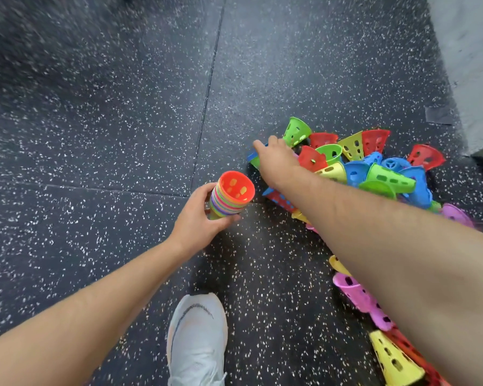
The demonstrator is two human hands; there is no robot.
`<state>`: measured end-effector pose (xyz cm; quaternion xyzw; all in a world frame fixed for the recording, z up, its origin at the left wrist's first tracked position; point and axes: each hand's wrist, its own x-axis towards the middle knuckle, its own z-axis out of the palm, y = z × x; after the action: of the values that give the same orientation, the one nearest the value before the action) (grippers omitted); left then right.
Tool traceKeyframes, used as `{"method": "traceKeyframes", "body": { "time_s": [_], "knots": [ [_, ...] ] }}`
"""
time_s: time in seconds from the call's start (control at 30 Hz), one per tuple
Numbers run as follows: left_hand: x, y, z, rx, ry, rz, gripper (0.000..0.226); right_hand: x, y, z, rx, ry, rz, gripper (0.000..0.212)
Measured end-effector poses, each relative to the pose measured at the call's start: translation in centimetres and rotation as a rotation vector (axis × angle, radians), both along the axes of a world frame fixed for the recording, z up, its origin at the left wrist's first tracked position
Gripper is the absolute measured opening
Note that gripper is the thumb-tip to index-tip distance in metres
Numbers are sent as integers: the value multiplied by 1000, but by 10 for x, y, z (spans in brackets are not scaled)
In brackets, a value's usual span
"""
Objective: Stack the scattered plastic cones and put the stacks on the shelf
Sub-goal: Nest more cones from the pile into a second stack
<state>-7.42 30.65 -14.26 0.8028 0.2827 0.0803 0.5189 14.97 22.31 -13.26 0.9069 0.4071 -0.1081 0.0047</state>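
Observation:
My left hand [200, 220] grips a stack of nested coloured cones [230, 195], its open red mouth turned up toward me. My right hand [276, 160] reaches over the left edge of a pile of scattered cones [374, 168], red, green, yellow and blue, lying on the floor. Its fingers curl over a blue and green cone [253, 158] at the edge of the pile; the grip itself is hidden under the hand. More cones lie along my right forearm: a pink one [357, 295] and a yellow one [392, 360].
The floor [95, 135] is dark speckled rubber tiles with seams. My white shoe [197, 338] stands at the bottom centre. A pale grey wall or block [471, 65] rises at the upper right. No shelf is in view.

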Motion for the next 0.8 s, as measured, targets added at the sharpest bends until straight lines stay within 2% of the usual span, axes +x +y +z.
{"method": "traceKeyframes", "body": {
  "time_s": [0.1, 0.17, 0.33, 0.47, 0.57, 0.7, 0.8],
  "knots": [
    [-3, 1, -1, -6, 12, 8, 71, -9, -12, 3, 129, 30, -4, 32],
    [-3, 0, -1, -26, 13, 16, 72, -15, -23, 10, 233, 91, -29, 24],
    [-6, -1, 2, 15, 11, 0, 68, -40, -53, 43, 625, 229, -160, 20],
    [-5, -8, 6, 9, 12, -22, 67, -59, -75, 73, 877, 197, -237, 18],
    [-3, -15, 7, 7, 1, -39, 68, -74, -89, 81, 825, 181, -211, 18],
    [3, -21, 7, -14, -5, -79, 72, -89, -107, 74, 528, 215, -105, 29],
    [8, -27, 7, -3, -7, -103, 70, -86, -118, 70, 517, 227, -151, 33]
  ]
}}
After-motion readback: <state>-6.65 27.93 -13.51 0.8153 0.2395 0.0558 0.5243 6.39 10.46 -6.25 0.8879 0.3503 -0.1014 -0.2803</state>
